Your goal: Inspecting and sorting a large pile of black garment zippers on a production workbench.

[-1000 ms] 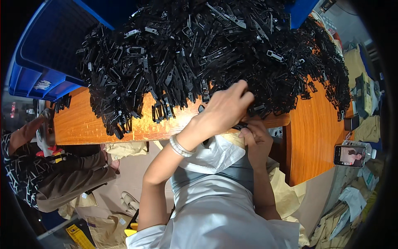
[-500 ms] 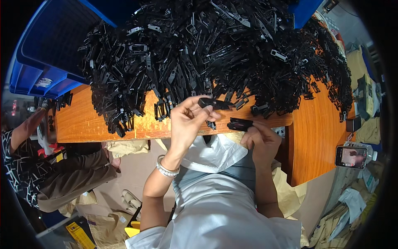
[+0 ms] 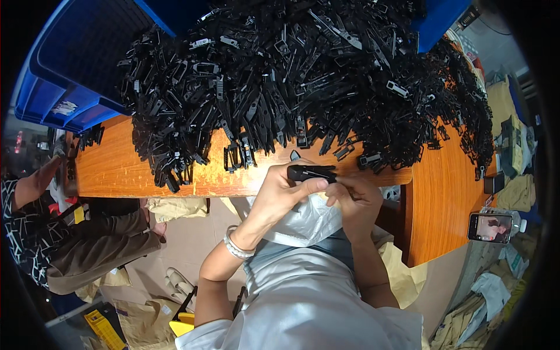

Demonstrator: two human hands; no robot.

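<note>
Above the table's front edge, my left hand (image 3: 279, 191) grips a slim black plastic part (image 3: 309, 172) between thumb and fingers. My right hand (image 3: 359, 204) meets it from the right, fingers closed at the part's right end. The second black piece from my right hand now lies against the first, and the two look like one body; I cannot tell how they fit. Just beyond my hands a heap of similar black plastic pieces (image 3: 256, 81) covers the far side of the wooden table (image 3: 111, 169). A few loose ones lie at its near edge.
Blue crates (image 3: 76, 108) stand at the back left, with another blue wall (image 3: 437, 23) at the back right. A phone (image 3: 490, 227) leans at the right table end. Another person's arm (image 3: 41, 181) shows at left. A white bag (image 3: 297, 224) hangs below my hands.
My hands have come together: the two black pieces, held apart before, now touch. My left hand moved slightly right and nearer to me. The view has shifted a little.
</note>
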